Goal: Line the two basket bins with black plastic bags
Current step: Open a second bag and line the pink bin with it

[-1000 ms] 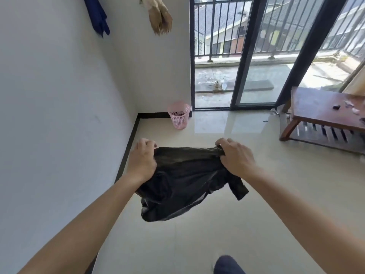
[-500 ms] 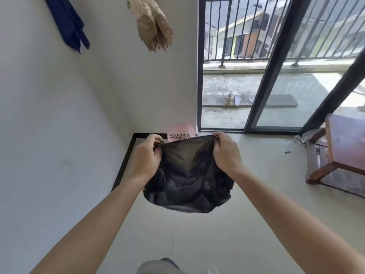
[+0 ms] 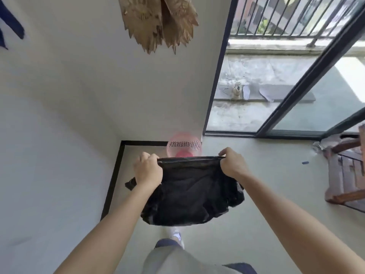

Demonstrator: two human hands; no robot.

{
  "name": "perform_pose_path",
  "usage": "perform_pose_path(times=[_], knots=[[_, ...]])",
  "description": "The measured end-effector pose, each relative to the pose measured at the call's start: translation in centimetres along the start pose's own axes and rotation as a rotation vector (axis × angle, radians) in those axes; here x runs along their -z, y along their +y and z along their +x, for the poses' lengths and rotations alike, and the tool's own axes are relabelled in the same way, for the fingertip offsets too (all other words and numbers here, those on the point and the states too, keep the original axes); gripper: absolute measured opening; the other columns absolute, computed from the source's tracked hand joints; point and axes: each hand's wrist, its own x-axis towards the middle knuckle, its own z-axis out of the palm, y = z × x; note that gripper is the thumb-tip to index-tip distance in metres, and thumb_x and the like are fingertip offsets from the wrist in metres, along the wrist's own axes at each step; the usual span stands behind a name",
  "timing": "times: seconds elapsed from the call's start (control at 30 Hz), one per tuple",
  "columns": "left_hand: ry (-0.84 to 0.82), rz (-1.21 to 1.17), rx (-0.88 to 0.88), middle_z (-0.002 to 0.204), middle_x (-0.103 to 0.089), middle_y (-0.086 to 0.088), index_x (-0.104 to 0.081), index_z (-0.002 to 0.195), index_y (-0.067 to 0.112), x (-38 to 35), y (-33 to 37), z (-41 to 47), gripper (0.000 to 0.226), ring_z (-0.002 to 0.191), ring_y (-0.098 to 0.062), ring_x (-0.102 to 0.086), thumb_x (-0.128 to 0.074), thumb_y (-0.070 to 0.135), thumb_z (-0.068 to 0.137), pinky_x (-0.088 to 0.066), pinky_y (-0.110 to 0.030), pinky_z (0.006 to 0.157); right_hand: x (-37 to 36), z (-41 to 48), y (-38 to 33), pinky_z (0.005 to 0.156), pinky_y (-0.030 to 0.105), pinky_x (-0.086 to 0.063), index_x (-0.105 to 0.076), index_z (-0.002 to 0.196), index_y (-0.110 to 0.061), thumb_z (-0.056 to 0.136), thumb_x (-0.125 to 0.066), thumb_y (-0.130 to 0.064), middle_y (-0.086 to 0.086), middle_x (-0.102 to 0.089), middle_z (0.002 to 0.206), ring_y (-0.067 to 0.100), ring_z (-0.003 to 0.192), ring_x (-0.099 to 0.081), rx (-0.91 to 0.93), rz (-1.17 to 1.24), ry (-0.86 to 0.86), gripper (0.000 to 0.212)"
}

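A black plastic bag [image 3: 191, 192] hangs in the air in front of me, its top edge stretched flat between my hands. My left hand [image 3: 147, 171] grips the bag's left top corner and my right hand [image 3: 231, 163] grips the right top corner. A pink mesh basket bin [image 3: 183, 144] stands on the floor in the room's corner, just beyond the bag; the bag hides its lower part. Only one bin is in view.
White walls close the left side and the corner behind the bin, with a black skirting board [image 3: 112, 180]. A glass sliding door [image 3: 276, 107] opens right of the bin. A wooden bench [image 3: 347, 175] stands at the right. My leg and shoe [image 3: 175, 237] show below.
I have come closer to the corner, and the pink bin is now larger and just past the bag. My hands have spread apart, pulling the bag's top edge taut.
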Motion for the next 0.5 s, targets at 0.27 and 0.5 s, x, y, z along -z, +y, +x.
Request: perform_pose_path(times=[0.27, 0.5], knots=[[-0.26, 0.101, 0.036, 0.102, -0.064, -0.013, -0.043, 0.113, 0.012, -8.0, 1.3, 14.3, 0.026, 0.09, -0.034, -0.06, -0.042, 0.001, 0.09, -0.052, -0.045, 0.079, -5.4, 14.7, -0.4, 0.074, 0.034, -0.036, -0.05, 0.11, -0.017, 0.088, -0.039, -0.017, 0.01, -0.062, 0.109, 0.025, 0.086, -0.048, -0.063, 0.022, 0.082, 0.024], [-0.21, -0.29, 0.395, 0.104, -0.061, -0.017, -0.046, 0.109, 0.01, -23.6, -0.7, 23.3, 0.022, 0.085, -0.032, -0.051, -0.038, 0.007, 0.088, -0.039, -0.036, 0.073, -16.0, 28.9, 6.5, 0.062, 0.037, -0.041, -0.05, 0.078, -0.015, 0.087, -0.037, -0.041, 0.007, -0.061, 0.078, 0.033, 0.076, -0.057, 0.165, -0.271, -0.032, 0.031]])
